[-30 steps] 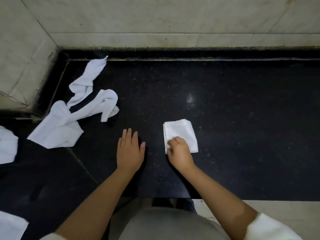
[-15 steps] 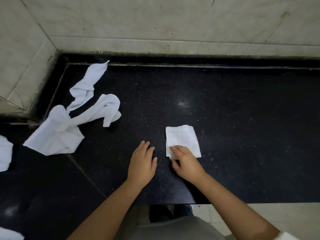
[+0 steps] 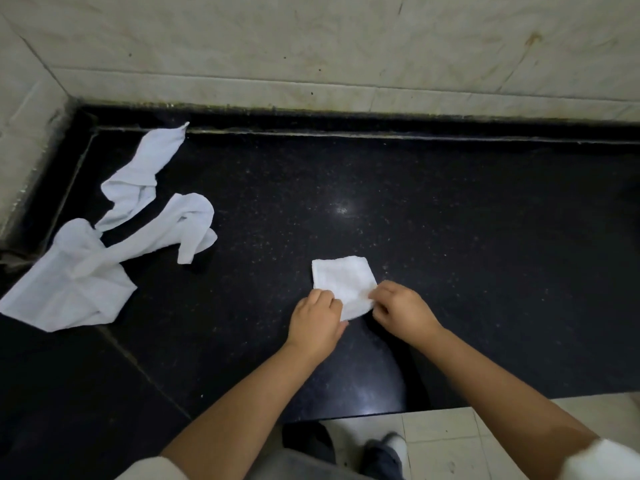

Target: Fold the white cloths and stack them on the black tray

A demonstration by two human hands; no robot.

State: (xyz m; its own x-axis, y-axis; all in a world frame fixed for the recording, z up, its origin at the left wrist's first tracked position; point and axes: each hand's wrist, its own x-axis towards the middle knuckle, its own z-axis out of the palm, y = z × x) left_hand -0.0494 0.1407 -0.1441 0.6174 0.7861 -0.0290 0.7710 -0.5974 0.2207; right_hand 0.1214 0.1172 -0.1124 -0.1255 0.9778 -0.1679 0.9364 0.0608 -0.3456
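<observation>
A small folded white cloth (image 3: pixel 341 279) lies on the black speckled counter (image 3: pixel 450 237) near its front edge. My left hand (image 3: pixel 317 320) pinches the cloth's near left corner. At the near right corner, my right hand (image 3: pixel 398 308) pinches the same cloth. A pile of unfolded, crumpled white cloths (image 3: pixel 104 244) sprawls at the left of the counter, well apart from both hands. No black tray shows in the head view.
Pale tiled walls (image 3: pixel 311 46) close the counter at the back and left. The counter's front edge runs just below my forearms, with light floor tiles (image 3: pixel 467 441) and shoes beneath it.
My left hand slid right from the bare counter onto the folded cloth's left corner. My right hand shifted from the left side to the right corner. The camera moved closer.
</observation>
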